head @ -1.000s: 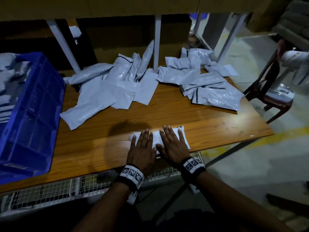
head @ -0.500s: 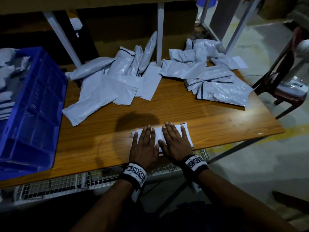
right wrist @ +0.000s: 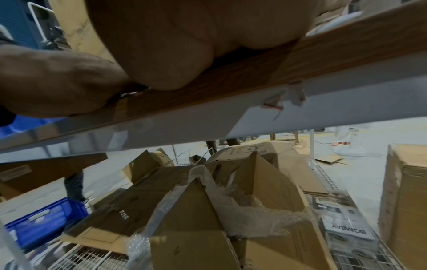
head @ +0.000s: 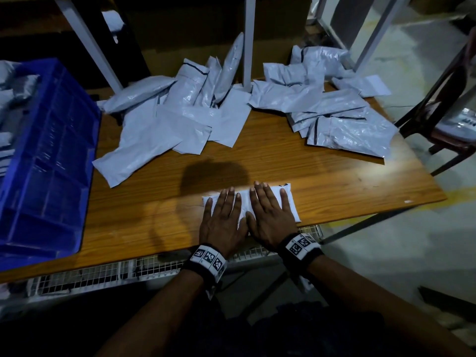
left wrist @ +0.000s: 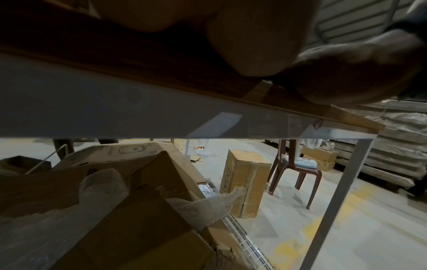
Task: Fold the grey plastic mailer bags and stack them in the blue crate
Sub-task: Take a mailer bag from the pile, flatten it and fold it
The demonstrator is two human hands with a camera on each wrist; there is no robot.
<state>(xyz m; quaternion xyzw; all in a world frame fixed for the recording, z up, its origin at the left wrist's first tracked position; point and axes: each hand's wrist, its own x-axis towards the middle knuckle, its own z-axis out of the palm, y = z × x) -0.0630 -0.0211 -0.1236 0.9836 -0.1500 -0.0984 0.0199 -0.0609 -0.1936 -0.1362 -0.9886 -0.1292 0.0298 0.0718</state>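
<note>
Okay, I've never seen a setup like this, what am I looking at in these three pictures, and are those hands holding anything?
No machine here: a person wears three cameras. The head view looks down on a wooden table. The left hand and right hand press flat on a folded grey mailer bag, gripping nothing. Loose mailer bags lie further back; a blue crate stands at the left. The other two pictures come from wrist cameras at the table edge, showing mostly palms and cardboard boxes underneath.
</note>
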